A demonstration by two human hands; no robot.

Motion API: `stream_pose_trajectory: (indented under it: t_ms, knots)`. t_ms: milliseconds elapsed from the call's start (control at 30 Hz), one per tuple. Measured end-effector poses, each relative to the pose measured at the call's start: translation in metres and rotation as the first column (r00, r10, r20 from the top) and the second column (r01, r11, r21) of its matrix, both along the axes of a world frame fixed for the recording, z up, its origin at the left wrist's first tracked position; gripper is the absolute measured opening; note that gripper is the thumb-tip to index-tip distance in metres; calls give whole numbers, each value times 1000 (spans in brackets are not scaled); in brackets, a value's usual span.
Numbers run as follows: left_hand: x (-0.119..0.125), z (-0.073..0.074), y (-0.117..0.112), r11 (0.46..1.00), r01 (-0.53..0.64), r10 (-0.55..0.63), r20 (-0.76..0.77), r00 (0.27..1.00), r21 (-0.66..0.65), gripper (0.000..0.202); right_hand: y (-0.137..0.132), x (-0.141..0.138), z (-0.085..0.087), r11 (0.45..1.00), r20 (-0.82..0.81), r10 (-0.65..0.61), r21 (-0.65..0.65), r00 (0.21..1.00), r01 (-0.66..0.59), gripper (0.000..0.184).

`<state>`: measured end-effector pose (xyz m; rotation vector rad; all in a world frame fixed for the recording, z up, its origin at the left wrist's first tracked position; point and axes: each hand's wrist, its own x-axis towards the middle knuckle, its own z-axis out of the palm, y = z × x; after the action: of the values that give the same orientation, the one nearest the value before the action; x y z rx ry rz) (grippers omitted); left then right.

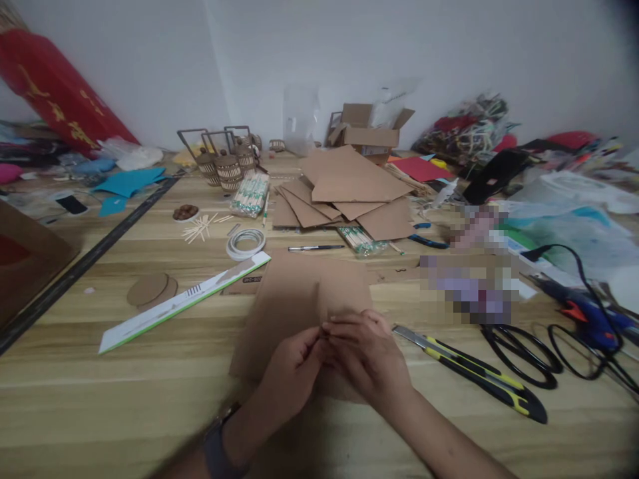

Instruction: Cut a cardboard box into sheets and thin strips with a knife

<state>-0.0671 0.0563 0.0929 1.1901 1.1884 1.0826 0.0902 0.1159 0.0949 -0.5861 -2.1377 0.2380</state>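
Note:
My left hand (pixel 292 369) and my right hand (pixel 372 362) meet over a brown cardboard sheet (pixel 284 299) lying on the table. Thumb and fingers of the left are pinched together beside the fingertips of the right, which are also closed. Whatever lies between them is too small and too covered to name. A narrow upright shape, perhaps a strip or a shadow, shows just beyond the fingertips. Right of my right hand lies a yellow and black utility knife (pixel 474 372), blade toward the hand. A black pen (pixel 315 248) rests past the sheet's far edge.
On the left are a white and green strip (pixel 184 303), cardboard discs (pixel 147 289) and a tape roll (pixel 245 244). Cardboard pieces (pixel 357 176) are stacked behind, near bundled sticks (pixel 251 194) and small woven buckets (pixel 228 171). Scissors (pixel 522 356) and a blue glue gun (pixel 589 319) lie right.

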Motion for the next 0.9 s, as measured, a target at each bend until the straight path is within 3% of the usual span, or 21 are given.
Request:
stream_pose_trajectory:
  t_ms: [400, 633, 700, 800, 900]
  knots:
    - [0, 1, -2, 999, -13, 12, -35, 999, -31, 36, -1, 2, 6, 993, -82, -62, -109, 995, 53, 11]
    - [-3, 10, 1, 990, -80, 93, 107, 990, -120, 34, 3, 5, 6, 990, -42, 87, -107, 995, -91, 21]
    - [-8, 13, 3, 973, 2, 46, 203, 978, -230, 36, 11, 10, 8, 989, 40, 120, -92, 992, -116, 33]
    - [-19, 19, 4, 912, 238, -98, 386, 917, -334, 35, 22, 18, 13, 987, 127, 112, -133, 986, -95, 45]
    - [-27, 23, -1, 884, 351, -147, 530, 835, -308, 30, 26, 22, 17, 923, 102, 201, -352, 974, -154, 42]
